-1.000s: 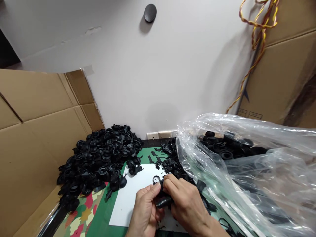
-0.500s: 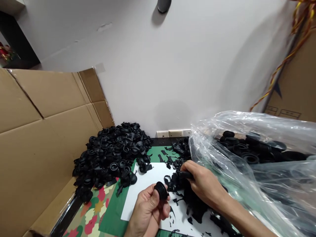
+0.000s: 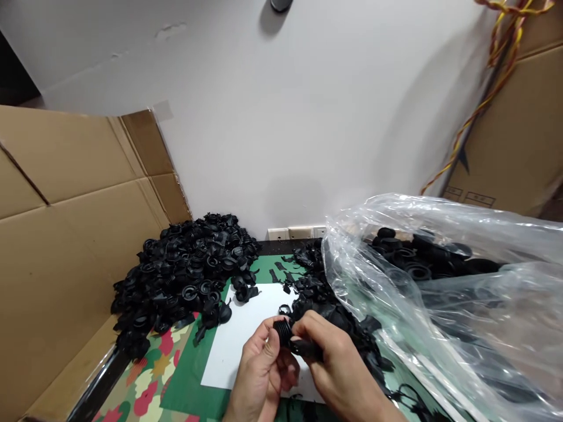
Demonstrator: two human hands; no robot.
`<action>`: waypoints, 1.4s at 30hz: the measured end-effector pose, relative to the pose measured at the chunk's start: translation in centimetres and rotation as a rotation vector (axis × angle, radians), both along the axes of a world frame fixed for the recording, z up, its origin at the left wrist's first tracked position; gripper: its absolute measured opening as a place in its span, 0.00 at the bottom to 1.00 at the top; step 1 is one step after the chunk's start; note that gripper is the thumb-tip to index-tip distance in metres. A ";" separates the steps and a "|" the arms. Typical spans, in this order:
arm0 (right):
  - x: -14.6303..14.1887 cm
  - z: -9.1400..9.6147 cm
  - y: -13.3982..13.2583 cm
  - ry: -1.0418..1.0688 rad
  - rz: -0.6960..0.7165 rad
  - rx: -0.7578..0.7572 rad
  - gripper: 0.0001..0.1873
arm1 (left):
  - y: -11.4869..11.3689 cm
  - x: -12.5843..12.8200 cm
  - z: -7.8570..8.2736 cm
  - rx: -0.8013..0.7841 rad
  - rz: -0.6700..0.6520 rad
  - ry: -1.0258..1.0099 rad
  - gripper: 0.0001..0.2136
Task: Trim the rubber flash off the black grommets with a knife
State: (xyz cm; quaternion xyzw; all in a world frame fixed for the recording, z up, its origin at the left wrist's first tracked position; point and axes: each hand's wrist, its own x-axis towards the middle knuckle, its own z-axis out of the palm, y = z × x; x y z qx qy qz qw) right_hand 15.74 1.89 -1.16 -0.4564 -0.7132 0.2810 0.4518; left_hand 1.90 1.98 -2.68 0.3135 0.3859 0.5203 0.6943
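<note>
My left hand [image 3: 259, 366] pinches a small black ribbed rubber part [image 3: 281, 332] between thumb and fingers, above a white sheet [image 3: 220, 357]. My right hand [image 3: 336, 354] is closed around a dark tool with a black handle [image 3: 308, 350], pressed close against the part's right side. The tool's working end is hidden between the hands, so its kind does not show. Black rubber scraps [image 3: 316, 293] lie in a heap behind and right of my right hand. A few untrimmed-looking black pieces [image 3: 243, 291] rest at the sheet's upper left edge.
A large pile of black ribbed parts [image 3: 185, 269] leans by a cardboard panel [image 3: 88, 234] on the left. At right, a clear plastic bag [image 3: 360, 281] holds round black parts [image 3: 416, 269]. Under the sheet lies a green mat [image 3: 185, 381]. Wall sockets [image 3: 299, 233] sit behind.
My right hand has moved left and down from the scrap heap, bringing the tool to the ribbed part in my left hand. The view has shifted slightly right.
</note>
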 end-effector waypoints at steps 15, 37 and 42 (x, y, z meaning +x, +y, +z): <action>1.7 0.3 -1.8 0.049 0.111 0.279 0.10 | 2.0 -2.7 1.1 -0.011 0.365 0.062 0.11; 3.3 -1.2 0.7 -0.293 -0.217 -0.089 0.09 | -0.7 -1.9 0.6 0.037 0.054 -0.250 0.16; 3.3 -0.8 0.6 -0.216 -0.211 -0.078 0.09 | -0.6 -2.0 0.2 -0.002 0.080 -0.248 0.16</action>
